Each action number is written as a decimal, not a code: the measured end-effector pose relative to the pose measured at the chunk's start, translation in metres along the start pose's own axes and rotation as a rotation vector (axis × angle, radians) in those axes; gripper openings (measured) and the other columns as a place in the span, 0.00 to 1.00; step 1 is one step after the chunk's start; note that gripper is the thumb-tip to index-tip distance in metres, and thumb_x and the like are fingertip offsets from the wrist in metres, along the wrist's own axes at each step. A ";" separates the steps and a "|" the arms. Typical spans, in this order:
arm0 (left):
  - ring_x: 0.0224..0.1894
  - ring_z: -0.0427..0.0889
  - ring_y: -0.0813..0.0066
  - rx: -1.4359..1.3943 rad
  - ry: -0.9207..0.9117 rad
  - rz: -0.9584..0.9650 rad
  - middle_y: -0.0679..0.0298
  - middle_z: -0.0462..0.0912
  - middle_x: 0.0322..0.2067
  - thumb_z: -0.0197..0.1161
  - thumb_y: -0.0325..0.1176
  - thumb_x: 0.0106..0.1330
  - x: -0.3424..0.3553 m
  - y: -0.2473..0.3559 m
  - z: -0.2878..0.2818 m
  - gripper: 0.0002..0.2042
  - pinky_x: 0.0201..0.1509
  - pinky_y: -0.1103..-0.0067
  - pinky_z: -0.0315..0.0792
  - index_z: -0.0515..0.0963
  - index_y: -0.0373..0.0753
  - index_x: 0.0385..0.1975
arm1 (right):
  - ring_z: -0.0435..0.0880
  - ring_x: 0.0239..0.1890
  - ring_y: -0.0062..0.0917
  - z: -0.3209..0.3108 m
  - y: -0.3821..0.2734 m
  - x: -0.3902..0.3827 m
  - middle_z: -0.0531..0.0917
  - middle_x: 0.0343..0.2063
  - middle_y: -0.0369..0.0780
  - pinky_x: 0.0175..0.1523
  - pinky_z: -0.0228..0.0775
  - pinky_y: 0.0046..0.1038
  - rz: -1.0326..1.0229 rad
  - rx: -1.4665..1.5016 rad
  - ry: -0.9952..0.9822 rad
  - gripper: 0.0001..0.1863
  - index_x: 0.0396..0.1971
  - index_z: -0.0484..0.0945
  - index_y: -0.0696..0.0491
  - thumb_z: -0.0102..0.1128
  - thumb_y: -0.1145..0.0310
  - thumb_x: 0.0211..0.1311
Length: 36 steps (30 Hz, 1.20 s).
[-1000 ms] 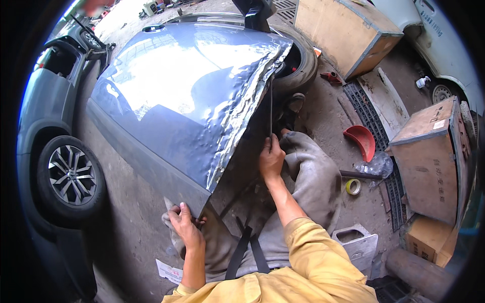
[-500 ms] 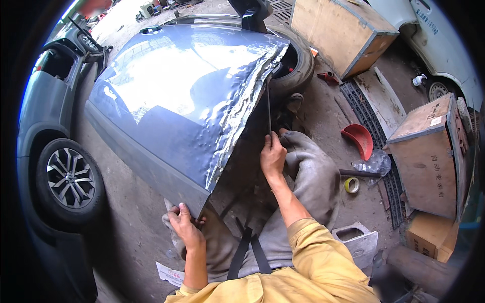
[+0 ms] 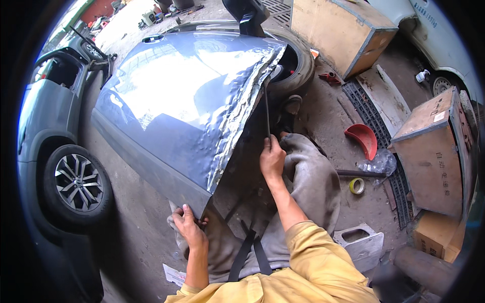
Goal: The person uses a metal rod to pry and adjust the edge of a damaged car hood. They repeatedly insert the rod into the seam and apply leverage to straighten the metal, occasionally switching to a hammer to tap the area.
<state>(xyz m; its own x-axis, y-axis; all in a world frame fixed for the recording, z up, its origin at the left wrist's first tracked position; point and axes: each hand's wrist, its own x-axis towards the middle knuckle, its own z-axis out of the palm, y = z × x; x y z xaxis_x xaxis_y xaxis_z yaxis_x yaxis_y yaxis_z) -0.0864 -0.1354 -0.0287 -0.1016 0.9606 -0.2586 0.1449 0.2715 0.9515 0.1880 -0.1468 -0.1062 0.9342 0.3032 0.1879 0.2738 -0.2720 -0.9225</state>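
A grey-blue car door [image 3: 172, 136] lies tilted in front of me with its outer skin up. Dents and ripples run along its right edge, where the skin is crumpled and shiny. With its thumb on top and fingers beneath, my left hand [image 3: 190, 225] grips the door's near corner. My right hand [image 3: 273, 159] is closed round a thin metal rod [image 3: 267, 108], held upright beside the crumpled edge. The rod's far end meets the underside of that edge, where its tip is hidden. A black wing mirror [image 3: 247, 19] stands at the door's far end.
Under the door's far side lies a tyre [image 3: 302, 70]. A grey car [image 3: 53, 121] stands at the left. On the right are wooden crates [image 3: 429, 156], a red curved piece [image 3: 362, 141], a tape roll [image 3: 356, 186], a dark bar [image 3: 361, 173] and a cardboard box [image 3: 435, 235].
The whole view has shifted slightly. Both hands keep their grips, and the rod stays at the door's crumpled edge, its angle almost the same.
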 end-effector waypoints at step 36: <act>0.21 0.66 0.82 -0.029 0.030 0.042 0.70 0.66 0.25 0.58 0.45 0.74 -0.005 0.003 0.009 0.15 0.21 0.79 0.72 0.68 0.38 0.43 | 0.81 0.33 0.57 -0.014 -0.019 0.007 0.80 0.24 0.57 0.33 0.70 0.48 0.038 0.027 -0.065 0.10 0.45 0.78 0.58 0.51 0.69 0.73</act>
<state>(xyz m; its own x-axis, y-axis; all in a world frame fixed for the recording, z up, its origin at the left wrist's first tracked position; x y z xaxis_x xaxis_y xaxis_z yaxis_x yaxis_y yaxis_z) -0.0764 -0.1391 -0.0260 -0.1252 0.9689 -0.2136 0.1213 0.2286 0.9659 0.1930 -0.1527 -0.0827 0.9269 0.3516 0.1310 0.2312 -0.2600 -0.9375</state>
